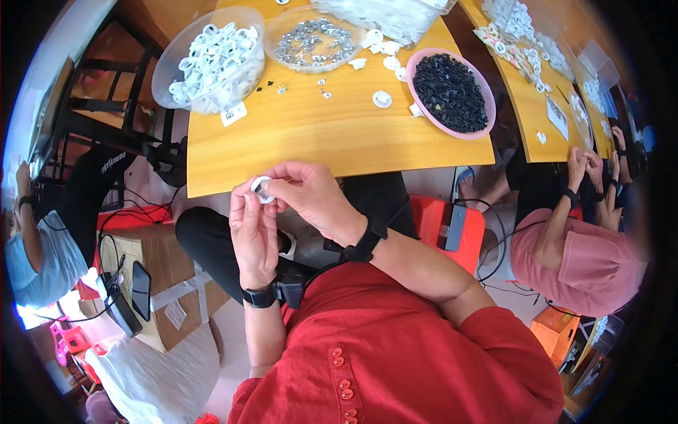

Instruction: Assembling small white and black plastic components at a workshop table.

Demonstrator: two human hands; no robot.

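Just off the near edge of the table, I hold a small round white plastic part (268, 198) with a dark middle. The fingers of my left hand (253, 237) grip it from the left and below. From the right, my right hand (314, 198) bends over it, with the thumb against its face and the fingers curled behind. Whether a smaller piece sits under that thumb is hidden. Across the table stand a clear tub (161, 88) of similar white parts, a shallow clear bowl (271, 56) of small shiny metal pieces, and a pink bowl (492, 113) of small black pieces.
Loose white parts (382, 99) and tiny metal bits (325, 94) lie on the wooden table (304, 141). A clear bin (395, 18) stands at the far edge. Cardboard box (162, 283) with a phone (140, 290) is at left; co-workers (565, 254) sit on both sides.
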